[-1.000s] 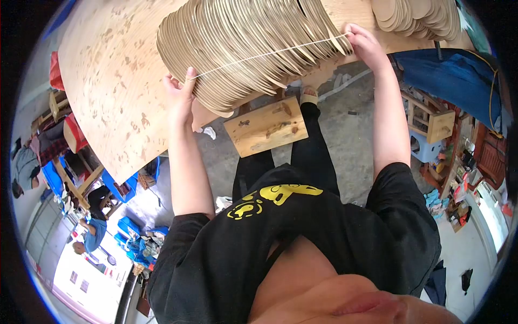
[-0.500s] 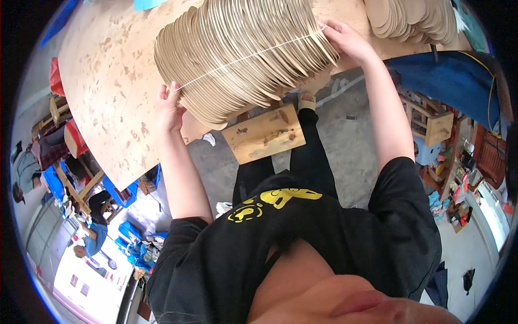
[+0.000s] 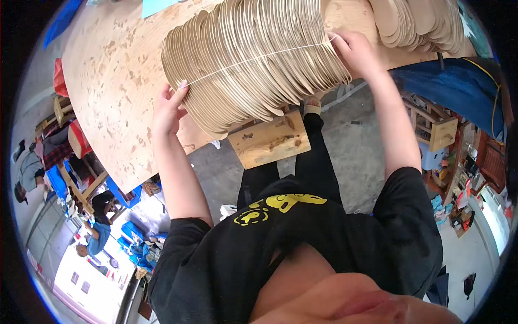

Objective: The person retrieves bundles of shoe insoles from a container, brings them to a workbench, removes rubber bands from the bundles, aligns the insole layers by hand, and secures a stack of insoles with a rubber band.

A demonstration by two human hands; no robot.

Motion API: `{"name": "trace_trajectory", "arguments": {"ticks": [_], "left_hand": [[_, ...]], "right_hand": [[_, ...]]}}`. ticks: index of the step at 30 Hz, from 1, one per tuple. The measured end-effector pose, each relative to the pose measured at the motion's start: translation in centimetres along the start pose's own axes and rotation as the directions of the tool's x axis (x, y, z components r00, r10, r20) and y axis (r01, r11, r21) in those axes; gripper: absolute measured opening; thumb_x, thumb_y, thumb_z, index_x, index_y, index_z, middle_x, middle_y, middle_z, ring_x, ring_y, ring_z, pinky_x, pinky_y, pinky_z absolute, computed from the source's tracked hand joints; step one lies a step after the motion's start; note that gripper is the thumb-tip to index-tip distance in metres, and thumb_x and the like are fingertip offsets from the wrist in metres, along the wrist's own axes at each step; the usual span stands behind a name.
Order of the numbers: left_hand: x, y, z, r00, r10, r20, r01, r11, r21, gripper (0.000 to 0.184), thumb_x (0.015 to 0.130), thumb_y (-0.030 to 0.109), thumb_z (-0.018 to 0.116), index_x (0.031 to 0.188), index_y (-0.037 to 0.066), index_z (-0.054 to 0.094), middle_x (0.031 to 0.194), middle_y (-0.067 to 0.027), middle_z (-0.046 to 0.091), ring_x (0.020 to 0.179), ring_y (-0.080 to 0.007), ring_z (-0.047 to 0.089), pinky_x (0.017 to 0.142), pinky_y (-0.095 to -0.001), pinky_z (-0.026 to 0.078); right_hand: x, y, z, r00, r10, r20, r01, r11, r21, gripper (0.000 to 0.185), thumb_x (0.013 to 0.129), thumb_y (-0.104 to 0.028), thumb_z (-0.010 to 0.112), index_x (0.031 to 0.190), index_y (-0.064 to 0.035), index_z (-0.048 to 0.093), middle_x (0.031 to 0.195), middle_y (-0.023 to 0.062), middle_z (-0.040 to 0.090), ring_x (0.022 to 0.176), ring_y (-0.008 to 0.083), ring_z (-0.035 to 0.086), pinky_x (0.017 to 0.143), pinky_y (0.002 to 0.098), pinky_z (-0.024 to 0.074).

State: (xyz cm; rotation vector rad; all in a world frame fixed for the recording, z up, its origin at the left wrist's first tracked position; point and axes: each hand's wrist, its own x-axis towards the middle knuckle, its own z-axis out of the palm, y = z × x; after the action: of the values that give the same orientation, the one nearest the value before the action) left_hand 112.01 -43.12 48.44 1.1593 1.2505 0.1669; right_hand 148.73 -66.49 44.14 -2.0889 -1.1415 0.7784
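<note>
A long row of thin tan insole-shaped pieces (image 3: 243, 65) stands on edge, packed together, on the wooden table (image 3: 113, 92). A thin white cord (image 3: 259, 57) runs taut across the row from end to end. At the row's left end, my left hand (image 3: 171, 110) pinches the cord between thumb and fingers. My right hand (image 3: 356, 54) grips the cord's other end, its fingers closed against the right end of the row.
More tan pieces (image 3: 418, 24) lie stacked at the table's back right. A wooden stool (image 3: 270, 141) stands by the near edge. Blue cloth (image 3: 437, 86) hangs at the right. Another person (image 3: 98, 237) is far off at the left.
Both hands first moved left, then slightly right again, with the cord between them. The row's near side now reaches lower in view, and my right hand sits closer against its end.
</note>
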Motion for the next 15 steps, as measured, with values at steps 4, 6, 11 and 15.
{"name": "trace_trajectory", "arguments": {"ticks": [4,6,11,15], "left_hand": [[0.9,-0.8,-1.9,0.996,-0.057,0.062,0.056,0.998,0.016,0.047,0.091,0.033,0.065,0.128,0.007,0.051,0.109,-0.0034,0.061,0.093,-0.0128,0.061,0.074,-0.0345,0.055],[1.2,-0.9,-2.2,0.994,-0.076,0.081,0.076,0.997,0.01,0.049,0.092,0.037,0.062,0.128,0.006,0.05,0.112,-0.0039,0.06,0.095,-0.0136,0.061,0.076,-0.0357,0.055],[0.2,-0.5,-1.5,0.984,-0.039,0.172,0.052,0.996,-0.072,0.056,0.093,0.048,0.058,0.126,0.004,0.049,0.117,-0.0049,0.057,0.1,-0.0154,0.059,0.082,-0.0372,0.054],[3.2,-4.1,-3.1,0.987,0.051,0.151,-0.043,0.997,-0.058,0.065,0.086,0.057,0.061,0.12,0.003,0.052,0.11,-0.0036,0.059,0.097,-0.0147,0.058,0.078,-0.0341,0.052]], "right_hand": [[-0.1,-1.9,0.7,0.961,0.216,-0.175,-0.224,0.974,-0.03,0.032,0.092,-0.031,0.057,0.098,-0.0015,0.067,0.085,0.0192,0.067,0.076,0.0317,0.065,0.073,0.0375,0.0501],[0.7,0.5,3.2,0.947,0.063,-0.316,-0.025,0.992,0.122,0.031,0.093,-0.03,0.056,0.099,-0.0012,0.067,0.087,0.0196,0.067,0.081,0.0324,0.065,0.076,0.0374,0.05],[2.3,2.0,4.2,0.955,0.214,-0.205,-0.161,0.956,0.247,0.039,0.098,-0.033,0.052,0.099,0.0034,0.066,0.084,0.0141,0.068,0.081,0.0182,0.062,0.078,0.0306,0.048],[2.9,1.5,3.5,0.946,0.307,-0.103,-0.28,0.936,0.214,0.051,0.096,-0.043,0.051,0.086,0.005,0.066,0.076,0.0219,0.065,0.076,0.0332,0.064,0.077,0.0362,0.0489]]}}
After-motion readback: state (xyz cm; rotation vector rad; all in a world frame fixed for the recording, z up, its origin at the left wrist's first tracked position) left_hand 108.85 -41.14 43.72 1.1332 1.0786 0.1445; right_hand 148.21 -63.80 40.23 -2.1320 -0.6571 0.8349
